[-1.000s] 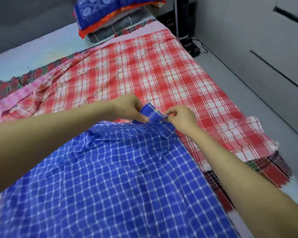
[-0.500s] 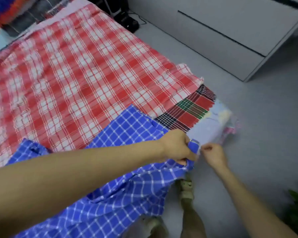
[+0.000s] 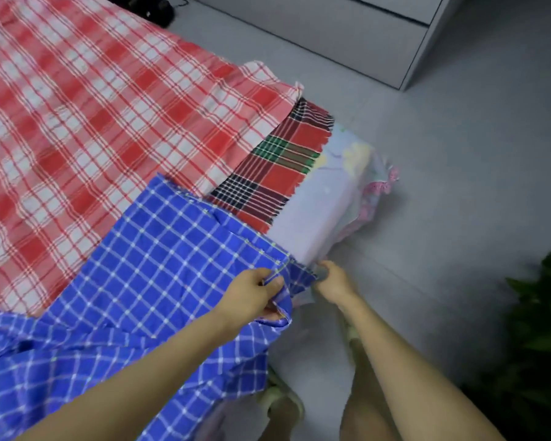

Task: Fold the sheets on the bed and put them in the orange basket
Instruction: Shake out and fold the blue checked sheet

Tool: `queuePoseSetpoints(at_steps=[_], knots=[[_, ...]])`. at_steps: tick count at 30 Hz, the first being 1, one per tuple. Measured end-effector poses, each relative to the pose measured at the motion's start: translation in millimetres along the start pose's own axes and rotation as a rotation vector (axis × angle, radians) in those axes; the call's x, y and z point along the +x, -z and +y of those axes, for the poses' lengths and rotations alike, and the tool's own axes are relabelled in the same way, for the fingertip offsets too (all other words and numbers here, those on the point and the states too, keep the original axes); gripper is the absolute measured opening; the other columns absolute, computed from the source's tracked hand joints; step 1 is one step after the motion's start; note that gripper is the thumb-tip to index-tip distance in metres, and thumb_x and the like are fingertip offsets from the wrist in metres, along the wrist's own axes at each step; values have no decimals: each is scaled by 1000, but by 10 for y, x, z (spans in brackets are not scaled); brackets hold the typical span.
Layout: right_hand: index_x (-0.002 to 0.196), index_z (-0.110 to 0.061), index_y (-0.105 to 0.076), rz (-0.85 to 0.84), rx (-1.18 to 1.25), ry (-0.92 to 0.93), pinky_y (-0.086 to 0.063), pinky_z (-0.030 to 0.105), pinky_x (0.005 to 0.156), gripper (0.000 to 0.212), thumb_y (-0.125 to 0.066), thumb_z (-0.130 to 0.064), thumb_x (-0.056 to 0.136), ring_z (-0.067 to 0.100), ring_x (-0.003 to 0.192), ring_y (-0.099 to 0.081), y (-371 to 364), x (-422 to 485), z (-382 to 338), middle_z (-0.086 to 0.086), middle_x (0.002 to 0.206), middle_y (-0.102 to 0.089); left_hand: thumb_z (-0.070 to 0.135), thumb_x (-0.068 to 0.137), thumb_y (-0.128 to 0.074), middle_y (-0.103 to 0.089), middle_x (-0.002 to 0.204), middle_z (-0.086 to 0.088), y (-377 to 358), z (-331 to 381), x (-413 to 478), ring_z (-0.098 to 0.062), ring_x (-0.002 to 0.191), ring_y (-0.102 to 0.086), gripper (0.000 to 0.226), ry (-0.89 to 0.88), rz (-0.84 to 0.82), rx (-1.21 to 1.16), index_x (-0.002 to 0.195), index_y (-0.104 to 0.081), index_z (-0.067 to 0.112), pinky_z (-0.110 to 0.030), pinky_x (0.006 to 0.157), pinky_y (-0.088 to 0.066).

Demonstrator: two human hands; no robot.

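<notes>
Head view: blue sheet (image 3: 159,249) edge is pinched by fingers of left hand (image 3: 252,297) and right hand (image 3: 334,283); folding judged barely begun, red sheet (image 3: 93,106) beyond them unfolded.

1. The blue checked sheet (image 3: 159,268) lies rumpled across the near corner of the bed (image 3: 318,214), with one edge lifted and bunched.
2. The red-and-white checked sheet (image 3: 93,116) lies spread flat, partly under the blue one.
3. The dark red-and-green plaid sheet (image 3: 277,167) shows beneath both at the bed's edge.
</notes>
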State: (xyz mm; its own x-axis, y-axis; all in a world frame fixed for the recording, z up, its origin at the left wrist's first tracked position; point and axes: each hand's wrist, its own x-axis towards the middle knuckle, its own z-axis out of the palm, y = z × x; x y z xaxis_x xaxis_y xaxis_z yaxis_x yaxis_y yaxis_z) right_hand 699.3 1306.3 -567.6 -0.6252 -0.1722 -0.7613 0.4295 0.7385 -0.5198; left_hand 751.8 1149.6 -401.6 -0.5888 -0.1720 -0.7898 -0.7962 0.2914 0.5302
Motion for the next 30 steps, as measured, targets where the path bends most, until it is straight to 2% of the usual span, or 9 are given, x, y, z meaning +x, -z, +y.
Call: queuePoseSetpoints(at_steps=[5,8,9,12,16,20,24,27,30], knots=[[74,-19,-67,-201,115,45,-53,48,84,23,-73,-27,54,20,84,-61,-332,684,280,7,88,-69,13,91,-60,-55,72,-16,-22,-3,294,-8,54,-57,21,14,4,-11,82,-63,-5,-19,58,-53],[87,-3,-70,-269,175,56,-50,34,78,16,-76,-6,73,16,79,-58,-133,418,128,9,84,-66,14,86,-67,-56,66,-16,-4,19,419,-12,53,-56,19,49,-9,84,77,-66,-3,-31,66,-55],[83,-2,-68,-271,191,44,-47,29,71,8,-73,-1,77,12,71,-56,-42,312,137,8,76,-65,14,85,-68,-56,63,-15,-20,34,409,-10,50,-56,19,67,-13,113,74,-65,-1,-36,70,-55],[73,-5,-61,-290,148,31,-37,16,52,12,-70,-1,79,-5,43,-44,213,-14,215,1,59,-54,15,84,-69,-55,64,-19,-102,113,251,-9,49,-60,27,83,-11,214,72,-60,-7,-38,72,-56],[71,-6,-53,-238,191,27,-42,25,48,20,-71,-3,79,6,48,-47,447,-457,253,7,62,-51,18,85,-67,-52,53,0,-209,211,-127,-21,60,-66,25,18,123,329,67,-51,10,-24,64,-49],[70,-4,-59,-205,338,-28,-45,18,40,16,-66,-1,83,9,44,-52,619,-906,-39,10,62,-56,22,92,-58,-50,63,4,-251,248,-574,-15,59,-48,13,-156,294,549,91,-61,9,-21,61,-35],[66,0,-61,-230,338,72,-41,22,43,17,-66,-3,83,7,35,-45,696,-1289,-589,13,60,-52,18,95,-52,-65,79,-9,-232,245,-858,-25,71,-54,18,-186,314,555,94,-63,5,-29,66,-34],[68,-4,-58,-276,273,151,-40,30,51,15,-65,-4,81,8,32,-46,666,-1542,-927,13,60,-44,15,94,-49,-66,80,-16,-196,216,-1003,-33,74,-56,21,-212,377,538,88,-64,2,-35,65,-34],[63,-4,-60,-320,179,195,-43,33,54,16,-61,0,78,14,37,-51,588,-1740,-1163,16,58,-50,17,95,-48,-66,79,-16,-136,208,-1127,-33,74,-56,23,-217,443,506,86,-64,2,-35,64,-34]])
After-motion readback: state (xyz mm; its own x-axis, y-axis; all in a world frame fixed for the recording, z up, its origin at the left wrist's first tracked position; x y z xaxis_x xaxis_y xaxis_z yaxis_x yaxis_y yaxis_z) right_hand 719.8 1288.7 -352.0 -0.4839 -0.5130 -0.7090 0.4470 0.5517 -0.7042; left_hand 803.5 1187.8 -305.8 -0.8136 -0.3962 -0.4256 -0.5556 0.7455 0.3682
